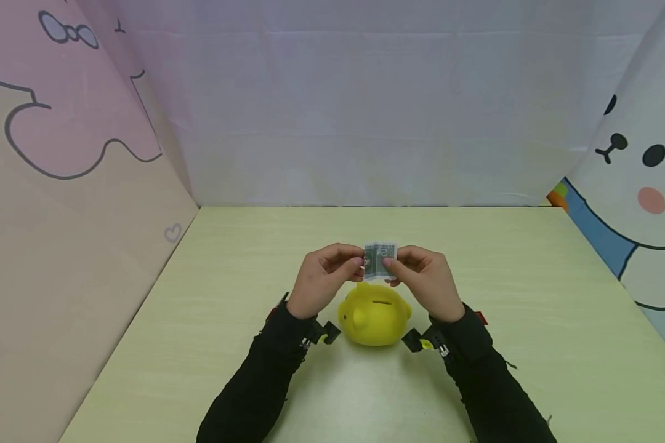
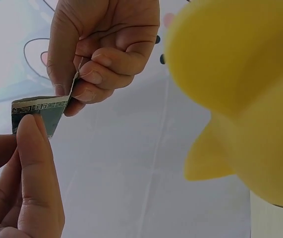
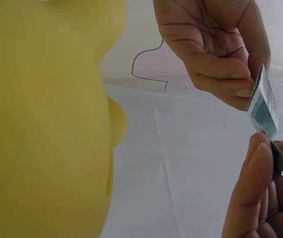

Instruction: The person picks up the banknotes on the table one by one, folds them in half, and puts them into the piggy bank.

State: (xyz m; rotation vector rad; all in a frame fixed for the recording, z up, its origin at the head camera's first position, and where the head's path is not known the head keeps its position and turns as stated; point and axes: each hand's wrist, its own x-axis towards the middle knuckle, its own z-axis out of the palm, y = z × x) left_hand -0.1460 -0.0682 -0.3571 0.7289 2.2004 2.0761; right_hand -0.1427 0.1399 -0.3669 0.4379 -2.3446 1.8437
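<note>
Where our head view reaches farthest, a pale curtain (image 1: 366, 111) hangs, faintly creased, its foot along the far edge of the table (image 1: 543, 344), which is pale yellow-green. On the left side we note a printed pink figure (image 1: 88, 117); on the right, a white figure (image 1: 632, 203) with dark eyes and one pink cheek showing. Two black sleeves (image 1: 249, 375) come in from the near side, angled toward each other. Between the wrists sits the bank (image 1: 372, 323), yellow and rounded, resting on the table. Just beyond it we find both hands, raised and facing each other. Left hand (image 1: 324, 280): thumb and fingers pinched together on the note's left end. Right hand (image 1: 429, 283): clamped likewise on the right end, thumb across the front. Black mounts (image 1: 412, 340) jut inward from the cuffs, one on either side of the bank. The note (image 1: 374, 266), green with a pale border, is stretched between the two grips beyond the bank; both wrist views show us a gap between note and bank, and a sharp bend across the paper. Smallest, we record a dark slot (image 1: 382, 302) on the bank's upper side.
</note>
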